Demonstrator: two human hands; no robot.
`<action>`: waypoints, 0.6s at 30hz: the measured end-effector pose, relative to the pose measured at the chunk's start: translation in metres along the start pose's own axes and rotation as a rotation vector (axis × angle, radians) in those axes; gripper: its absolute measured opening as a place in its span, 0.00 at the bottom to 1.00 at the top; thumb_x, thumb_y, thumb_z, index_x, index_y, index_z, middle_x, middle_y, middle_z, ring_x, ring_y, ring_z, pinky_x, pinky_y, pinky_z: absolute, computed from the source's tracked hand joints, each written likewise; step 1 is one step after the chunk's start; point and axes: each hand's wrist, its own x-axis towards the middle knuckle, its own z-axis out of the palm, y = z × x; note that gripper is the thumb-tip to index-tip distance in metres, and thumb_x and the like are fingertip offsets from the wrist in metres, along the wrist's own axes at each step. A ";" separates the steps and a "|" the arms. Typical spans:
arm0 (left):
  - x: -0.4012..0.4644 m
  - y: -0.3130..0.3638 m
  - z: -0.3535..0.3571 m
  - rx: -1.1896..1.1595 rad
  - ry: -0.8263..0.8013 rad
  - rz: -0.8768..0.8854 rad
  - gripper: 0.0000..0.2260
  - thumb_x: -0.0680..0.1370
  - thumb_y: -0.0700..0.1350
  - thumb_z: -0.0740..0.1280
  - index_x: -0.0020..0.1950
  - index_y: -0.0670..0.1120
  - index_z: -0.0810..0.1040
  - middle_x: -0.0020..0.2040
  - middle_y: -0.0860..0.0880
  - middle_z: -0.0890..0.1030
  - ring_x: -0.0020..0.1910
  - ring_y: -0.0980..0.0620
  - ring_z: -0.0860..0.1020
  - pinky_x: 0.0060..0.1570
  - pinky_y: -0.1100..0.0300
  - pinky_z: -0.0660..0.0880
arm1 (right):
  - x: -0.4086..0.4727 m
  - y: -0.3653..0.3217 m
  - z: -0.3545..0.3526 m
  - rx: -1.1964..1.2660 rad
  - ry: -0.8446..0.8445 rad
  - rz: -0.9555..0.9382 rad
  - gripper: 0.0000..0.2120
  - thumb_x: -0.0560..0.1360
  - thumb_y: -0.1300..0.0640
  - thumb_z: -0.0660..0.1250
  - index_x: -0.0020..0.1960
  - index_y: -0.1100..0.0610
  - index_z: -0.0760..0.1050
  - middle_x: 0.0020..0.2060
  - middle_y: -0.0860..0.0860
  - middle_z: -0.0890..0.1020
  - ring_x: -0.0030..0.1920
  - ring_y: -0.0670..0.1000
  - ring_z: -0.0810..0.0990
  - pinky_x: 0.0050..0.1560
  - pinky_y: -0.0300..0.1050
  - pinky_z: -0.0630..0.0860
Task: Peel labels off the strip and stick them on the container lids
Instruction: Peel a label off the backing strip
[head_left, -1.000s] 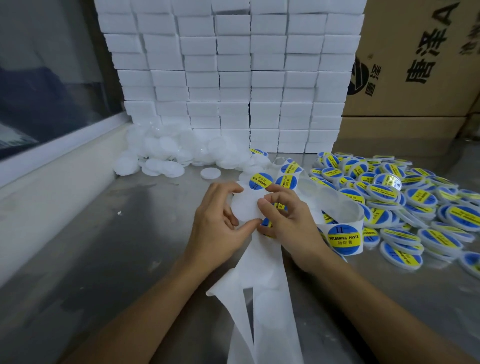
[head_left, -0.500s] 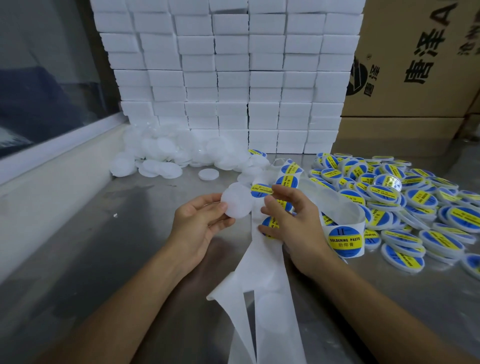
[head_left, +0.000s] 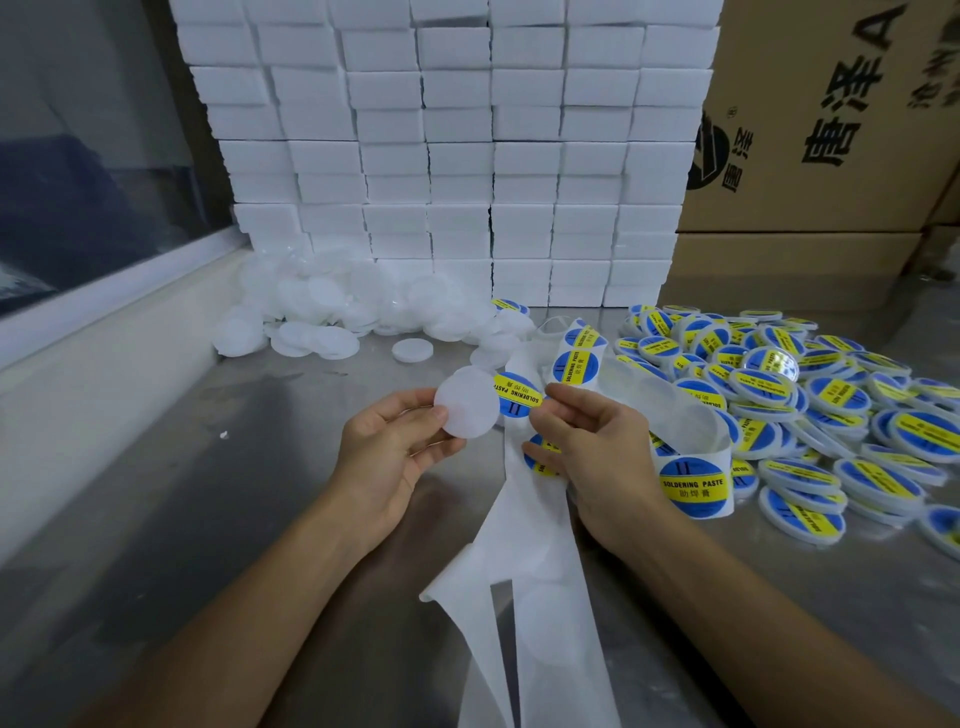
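Above the spent strip (head_left: 524, 582) trailing over the counter (head_left: 208, 519), the left hand (head_left: 387, 457) pinches a blank lid (head_left: 465, 408). Just right of that lid, the right hand (head_left: 592, 447) pinches a label (head_left: 517, 396) touching its edge. Beyond lie blank lids (head_left: 332, 312); far right, labelled lids (head_left: 810, 405).

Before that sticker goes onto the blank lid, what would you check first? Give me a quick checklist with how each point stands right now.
1. Blank lid held in the left hand, grip at its edge: ok.
2. Lid's face turned toward the viewer and bare: ok.
3. Label pinched by the right hand: ok.
4. Label fully free of the strip: cannot tell, its far edge is hidden by the fingers.
5. Label centred over the lid: not ok, it sits beside the lid's right edge.
6. Label flat, not creased: cannot tell.
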 end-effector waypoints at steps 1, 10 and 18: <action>0.000 0.000 0.000 -0.002 -0.007 -0.006 0.06 0.75 0.31 0.65 0.47 0.39 0.80 0.43 0.43 0.86 0.42 0.47 0.84 0.37 0.59 0.80 | 0.000 0.000 0.000 -0.004 -0.004 -0.005 0.15 0.72 0.67 0.72 0.57 0.57 0.80 0.37 0.44 0.85 0.38 0.41 0.84 0.41 0.41 0.83; -0.003 0.006 -0.002 0.063 -0.290 -0.078 0.11 0.65 0.34 0.69 0.46 0.41 0.77 0.48 0.41 0.82 0.45 0.45 0.81 0.43 0.54 0.81 | -0.003 -0.001 0.001 -0.071 -0.053 -0.081 0.07 0.73 0.62 0.73 0.46 0.50 0.82 0.37 0.47 0.85 0.38 0.42 0.83 0.42 0.44 0.83; -0.002 0.005 -0.003 0.058 -0.289 -0.076 0.11 0.65 0.34 0.69 0.45 0.42 0.77 0.42 0.44 0.83 0.41 0.48 0.82 0.39 0.57 0.80 | -0.006 -0.002 0.002 -0.119 -0.052 -0.079 0.04 0.73 0.60 0.74 0.43 0.51 0.82 0.37 0.46 0.86 0.40 0.44 0.84 0.42 0.41 0.82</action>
